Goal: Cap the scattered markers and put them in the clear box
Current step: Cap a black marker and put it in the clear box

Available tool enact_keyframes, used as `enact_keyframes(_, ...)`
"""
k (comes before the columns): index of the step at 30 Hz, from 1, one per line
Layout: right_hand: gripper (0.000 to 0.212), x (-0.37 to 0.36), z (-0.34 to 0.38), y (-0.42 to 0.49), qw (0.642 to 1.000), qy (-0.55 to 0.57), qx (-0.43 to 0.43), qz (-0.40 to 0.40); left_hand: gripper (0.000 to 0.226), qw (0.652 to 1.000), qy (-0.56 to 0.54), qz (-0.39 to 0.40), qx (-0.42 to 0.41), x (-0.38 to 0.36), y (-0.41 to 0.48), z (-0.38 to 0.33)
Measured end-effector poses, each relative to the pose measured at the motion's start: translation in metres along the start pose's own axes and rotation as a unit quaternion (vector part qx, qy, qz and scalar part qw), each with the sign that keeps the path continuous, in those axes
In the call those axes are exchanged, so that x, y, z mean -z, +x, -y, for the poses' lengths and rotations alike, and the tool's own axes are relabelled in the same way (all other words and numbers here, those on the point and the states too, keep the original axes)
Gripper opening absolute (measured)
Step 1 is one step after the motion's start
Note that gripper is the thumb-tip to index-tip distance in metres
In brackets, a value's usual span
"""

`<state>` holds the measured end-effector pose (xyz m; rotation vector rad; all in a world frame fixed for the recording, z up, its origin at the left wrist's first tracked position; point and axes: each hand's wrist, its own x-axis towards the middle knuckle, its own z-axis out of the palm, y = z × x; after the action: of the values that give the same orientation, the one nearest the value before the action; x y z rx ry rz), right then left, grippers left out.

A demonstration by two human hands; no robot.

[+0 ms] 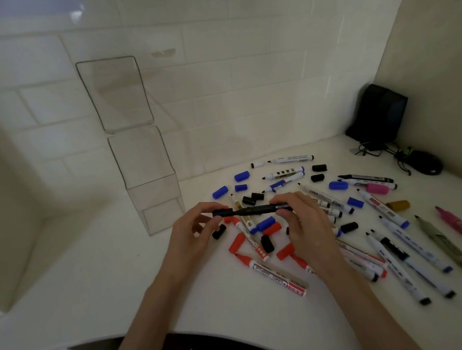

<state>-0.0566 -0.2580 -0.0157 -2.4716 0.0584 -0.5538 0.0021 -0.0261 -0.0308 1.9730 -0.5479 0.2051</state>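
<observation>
both hands [193,232] gripping slim black marker [254,209], clear box [154,185] beside

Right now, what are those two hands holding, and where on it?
One black plastic marker pen: the left hand pinches one end, the right hand the other.
</observation>
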Motion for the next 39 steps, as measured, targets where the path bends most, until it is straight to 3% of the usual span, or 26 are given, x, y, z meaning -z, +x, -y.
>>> enact_keyframes(16, 0.030, -0.003, -0.008, -0.006, 0.998, 0.024, 0.045, 0.038, 0.026, 0.997, -0.081, 0.000, 0.015, -0.002, -0.005, -0.005)
enact_keyframes(26, 0.030, -0.002, 0.001, -0.012, 0.996, 0.049, 0.080, 0.003, 0.024, 0.997, -0.079, -0.016, -0.006, -0.004, -0.004, -0.004)
enact_keyframes(29, 0.029, 0.003, -0.003, -0.006, 0.996, 0.068, 0.040, 0.029, 0.022, 0.999, -0.044, 0.021, -0.005, -0.003, -0.002, -0.012)
enact_keyframes(31, 0.028, 0.004, -0.003, -0.005, 0.995, 0.086, 0.037, 0.030, 0.025, 0.994, -0.103, 0.024, 0.012, -0.005, 0.003, -0.022)
enact_keyframes(33, 0.027, 0.002, 0.003, -0.007, 0.993, 0.088, 0.061, 0.043, 0.042, 0.964, -0.251, 0.022, 0.089, -0.009, 0.014, -0.029)
enact_keyframes(36, 0.026, -0.007, 0.009, -0.012, 0.989, 0.095, 0.092, 0.064, 0.062, 0.855, -0.463, 0.073, 0.223, -0.010, 0.026, -0.040)
enact_keyframes(37, 0.025, -0.008, 0.010, -0.013, 0.989, 0.084, 0.101, 0.069, 0.065, 0.829, -0.495, 0.098, 0.242, -0.010, 0.028, -0.041)
enact_keyframes(39, 0.027, -0.009, 0.012, -0.014, 0.987, 0.067, 0.121, 0.080, 0.067, 0.815, -0.506, 0.132, 0.250, -0.011, 0.029, -0.041)
